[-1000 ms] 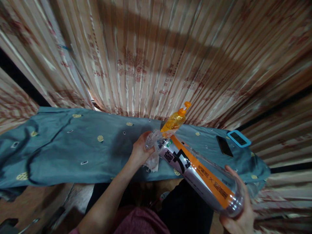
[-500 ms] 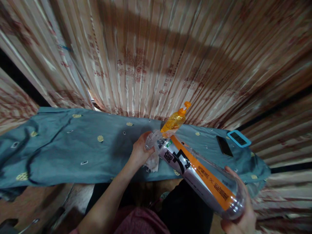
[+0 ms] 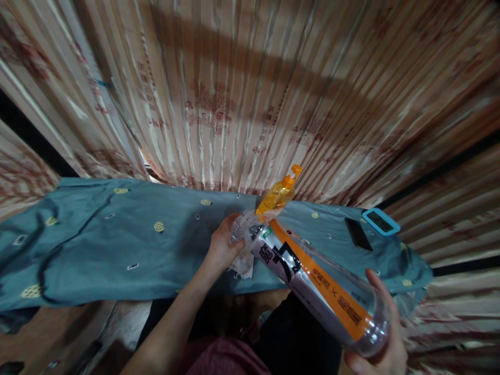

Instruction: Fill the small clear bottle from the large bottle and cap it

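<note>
A large clear plastic bottle (image 3: 312, 281) with an orange and silver label is held aslant over the table, its base toward my lower right. My right hand (image 3: 386, 333) cups that base, with fingers and thumb on either side. At the other end, my left hand (image 3: 224, 242) is closed around the clear, crinkled plastic (image 3: 239, 227); whether this part is joined to the labelled body cannot be made out. Below my left hand hangs or lies a crumpled white tissue (image 3: 242, 264). Just behind the bottle's upper end is an orange pump bottle (image 3: 276, 197) with yellow liquid.
A grey-green patterned cloth (image 3: 97, 250) covers the narrow table. On its right lie a dark phone (image 3: 358, 234) and a blue-framed device with a dark screen (image 3: 380, 222). A pleated, printed curtain (image 3: 211, 114) hangs close behind the table. My legs are under the front edge.
The view has shifted slightly, so everything sits a little differently in frame. Both hands keep hold of the bottle, and the fingers of my right hand have moved slightly at its base.
</note>
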{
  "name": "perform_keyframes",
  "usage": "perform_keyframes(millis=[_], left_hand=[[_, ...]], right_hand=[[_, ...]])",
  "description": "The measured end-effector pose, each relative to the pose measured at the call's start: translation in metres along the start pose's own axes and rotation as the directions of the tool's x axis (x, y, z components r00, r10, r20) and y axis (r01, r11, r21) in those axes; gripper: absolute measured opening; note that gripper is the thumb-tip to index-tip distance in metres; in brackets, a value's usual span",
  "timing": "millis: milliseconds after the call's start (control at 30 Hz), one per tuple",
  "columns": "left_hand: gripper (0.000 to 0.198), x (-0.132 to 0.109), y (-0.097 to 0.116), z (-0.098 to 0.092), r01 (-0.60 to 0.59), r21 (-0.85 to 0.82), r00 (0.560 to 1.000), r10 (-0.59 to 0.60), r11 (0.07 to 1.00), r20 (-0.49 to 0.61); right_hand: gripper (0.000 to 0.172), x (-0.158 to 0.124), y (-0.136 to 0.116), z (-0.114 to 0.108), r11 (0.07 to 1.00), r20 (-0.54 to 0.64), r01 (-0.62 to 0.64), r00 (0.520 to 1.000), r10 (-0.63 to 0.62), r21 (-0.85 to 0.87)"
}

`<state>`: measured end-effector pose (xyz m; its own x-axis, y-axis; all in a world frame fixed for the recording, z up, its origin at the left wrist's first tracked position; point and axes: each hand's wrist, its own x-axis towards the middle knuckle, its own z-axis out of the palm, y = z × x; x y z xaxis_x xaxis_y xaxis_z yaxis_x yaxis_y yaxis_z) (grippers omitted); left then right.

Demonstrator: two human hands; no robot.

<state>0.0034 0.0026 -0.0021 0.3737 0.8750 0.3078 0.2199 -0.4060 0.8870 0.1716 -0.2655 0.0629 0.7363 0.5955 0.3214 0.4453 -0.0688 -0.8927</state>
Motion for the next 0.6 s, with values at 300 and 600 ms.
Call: perform_keyframes(millis=[300, 600], left_hand=[[0.061, 0.0, -0.002, 0.0, 0.014, 0.014, 1.0, -0.014, 1.0, -0.001], [0.063, -0.001, -0.009, -0.001, -0.027, 0.039, 1.0, 0.027, 0.999, -0.004]], right_hand=[[0.117, 0.001, 0.025, -0.007, 0.986, -0.015, 0.163, 0.986, -0.164, -0.04], [0.099, -0.006, 0.023, -0.002, 0.982, -0.016, 0.178, 0.984, -0.179, -0.063]])
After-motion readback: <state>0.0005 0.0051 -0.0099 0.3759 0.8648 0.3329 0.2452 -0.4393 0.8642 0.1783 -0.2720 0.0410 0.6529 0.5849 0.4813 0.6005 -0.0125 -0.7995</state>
